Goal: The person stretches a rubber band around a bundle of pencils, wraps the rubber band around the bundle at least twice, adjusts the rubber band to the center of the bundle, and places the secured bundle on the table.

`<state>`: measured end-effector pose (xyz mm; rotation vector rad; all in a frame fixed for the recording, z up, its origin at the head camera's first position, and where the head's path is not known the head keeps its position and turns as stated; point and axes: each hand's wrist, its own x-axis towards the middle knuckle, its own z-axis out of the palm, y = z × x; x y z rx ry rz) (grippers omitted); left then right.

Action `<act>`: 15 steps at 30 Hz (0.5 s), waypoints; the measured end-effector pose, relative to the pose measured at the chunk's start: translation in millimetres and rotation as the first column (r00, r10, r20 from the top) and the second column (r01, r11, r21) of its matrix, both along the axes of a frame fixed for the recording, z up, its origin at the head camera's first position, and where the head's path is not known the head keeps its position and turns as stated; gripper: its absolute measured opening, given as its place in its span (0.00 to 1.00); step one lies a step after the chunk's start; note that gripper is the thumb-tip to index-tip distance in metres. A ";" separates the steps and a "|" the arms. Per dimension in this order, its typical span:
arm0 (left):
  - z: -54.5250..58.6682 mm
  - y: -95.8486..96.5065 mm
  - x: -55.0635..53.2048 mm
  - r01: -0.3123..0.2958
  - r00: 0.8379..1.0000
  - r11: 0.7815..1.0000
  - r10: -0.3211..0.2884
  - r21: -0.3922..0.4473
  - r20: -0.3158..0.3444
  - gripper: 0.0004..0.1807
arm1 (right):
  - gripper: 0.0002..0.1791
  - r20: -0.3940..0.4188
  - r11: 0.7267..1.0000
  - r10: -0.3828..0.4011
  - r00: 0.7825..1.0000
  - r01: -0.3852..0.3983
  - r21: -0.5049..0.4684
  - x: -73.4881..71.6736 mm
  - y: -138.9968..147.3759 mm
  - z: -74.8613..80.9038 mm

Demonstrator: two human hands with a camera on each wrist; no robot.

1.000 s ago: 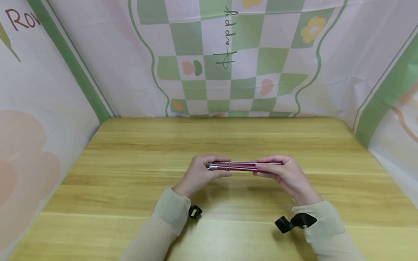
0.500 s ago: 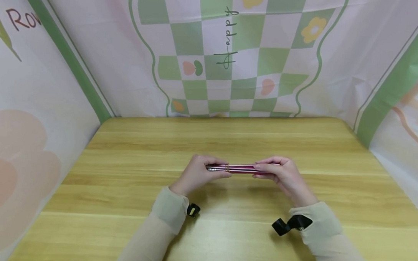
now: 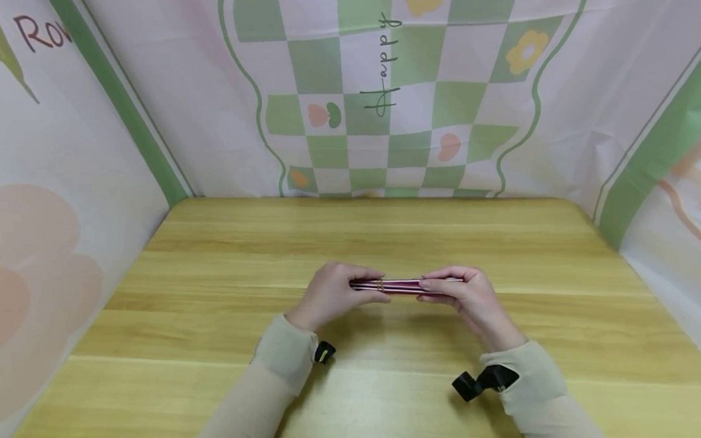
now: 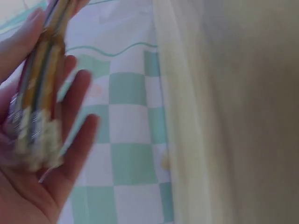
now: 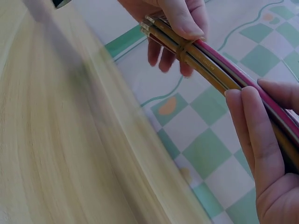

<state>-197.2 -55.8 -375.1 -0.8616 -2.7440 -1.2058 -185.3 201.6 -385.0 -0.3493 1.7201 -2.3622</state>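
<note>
A bundle of pencils (image 3: 403,286), some magenta with white stripes and some ochre, is held level above the table between both hands. A rubber band (image 5: 184,49) is wound round it near the ends with metal ferrules (image 4: 35,133), which look blurred in the left wrist view. My left hand (image 3: 332,294) grips that end, with thumb and fingertips beside the band. The other end lies in my right hand (image 3: 469,302), thumb on one side and fingers on the other. Its fingers hide that end of the pencils in the head view.
A wood-grain table (image 3: 210,240) lies under both hands. Behind it hangs a green-and-white checked cloth (image 3: 365,116), with printed cloth panels at left and right. A black strap-mounted device (image 3: 484,381) sits at the right wrist, and another (image 3: 324,353) at the left.
Both hands and the bundle have come slightly nearer the person. My right hand has shifted a little to the left, and the ferrule ends now show less in the head view.
</note>
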 end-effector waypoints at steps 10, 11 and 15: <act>7.5 -4.2 -0.5 0.020 1.000 0.995 -0.021 -0.093 -0.003 0.13 | 0.14 -0.008 0.999 -0.026 1.000 0.026 0.029 -0.8 -4.1 -1.9; 7.0 -3.1 -0.4 0.020 0.999 0.994 -0.023 -0.107 -0.025 0.13 | 0.14 -0.005 0.999 -0.033 0.999 0.033 0.030 -1.0 -4.9 -2.0; 4.7 -0.8 -0.4 0.013 0.996 0.991 -0.024 -0.132 -0.081 0.14 | 0.13 0.010 0.999 -0.046 0.999 0.046 0.027 -1.2 -7.0 -2.0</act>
